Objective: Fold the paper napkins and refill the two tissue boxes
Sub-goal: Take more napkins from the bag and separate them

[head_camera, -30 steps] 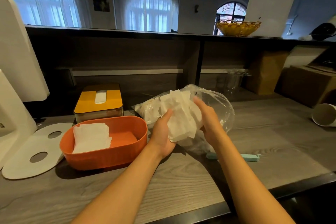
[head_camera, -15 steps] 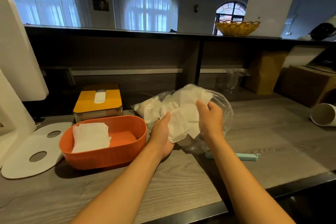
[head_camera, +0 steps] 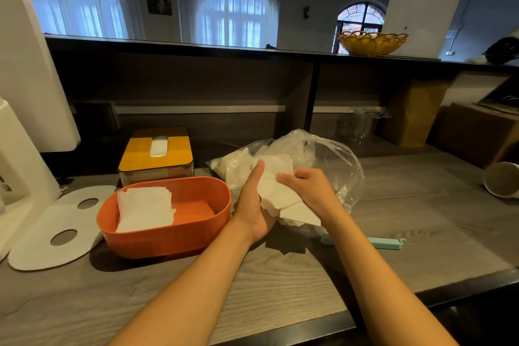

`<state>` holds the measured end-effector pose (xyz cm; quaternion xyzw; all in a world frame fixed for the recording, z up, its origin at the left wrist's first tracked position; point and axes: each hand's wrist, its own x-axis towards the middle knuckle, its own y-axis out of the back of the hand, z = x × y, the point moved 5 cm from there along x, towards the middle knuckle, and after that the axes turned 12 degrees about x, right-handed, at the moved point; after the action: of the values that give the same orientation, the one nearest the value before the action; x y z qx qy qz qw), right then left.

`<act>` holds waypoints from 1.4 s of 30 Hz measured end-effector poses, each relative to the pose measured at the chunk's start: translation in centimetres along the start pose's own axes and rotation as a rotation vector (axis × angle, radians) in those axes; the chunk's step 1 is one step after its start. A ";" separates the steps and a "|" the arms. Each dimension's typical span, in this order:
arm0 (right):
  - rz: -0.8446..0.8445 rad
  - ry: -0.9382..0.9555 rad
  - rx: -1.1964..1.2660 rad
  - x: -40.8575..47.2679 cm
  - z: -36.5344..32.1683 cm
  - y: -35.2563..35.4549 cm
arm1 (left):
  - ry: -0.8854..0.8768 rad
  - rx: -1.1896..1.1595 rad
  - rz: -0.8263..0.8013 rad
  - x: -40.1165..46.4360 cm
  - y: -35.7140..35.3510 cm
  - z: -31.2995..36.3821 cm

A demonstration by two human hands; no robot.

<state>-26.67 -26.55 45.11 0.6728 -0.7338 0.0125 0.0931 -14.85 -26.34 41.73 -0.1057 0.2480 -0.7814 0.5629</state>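
Folding is under way on the napkins: a second ago they were a loose fan held up against the plastic bag, and now they sit lower and flatter, clear of the bag's mouth, gathered into one wad. The left hand cradles them from below with its palm up and thumb pressed along their edge, while the right hand has curled its fingers over the top and pinches the sheets down. By my reading this means the batch is out of the bag and being creased, ready for the orange box towards the tabletop's left side, which holds one stack of folded napkins on its left and bare floor on its right. Counting: two boxes, the orange one open and the yellow-lidded box behind it closed with a tissue showing; one bag; one loose white lid with two holes; one pale green clip.
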 end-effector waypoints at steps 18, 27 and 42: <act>0.276 0.207 0.321 -0.2 -1.8 1.9 | 0.040 -0.028 -0.055 -0.1 -0.5 -0.4; 0.240 0.215 0.075 0.7 -0.6 1.4 | 0.058 0.067 -0.047 0.2 -0.8 -1.3; -0.118 0.407 -0.275 -0.4 -1.6 -0.3 | -0.024 -0.140 0.075 0.0 0.8 0.3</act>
<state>-26.12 -26.00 46.61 0.6793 -0.6541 0.0421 0.3301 -14.08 -26.59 41.56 -0.1450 0.2990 -0.7390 0.5860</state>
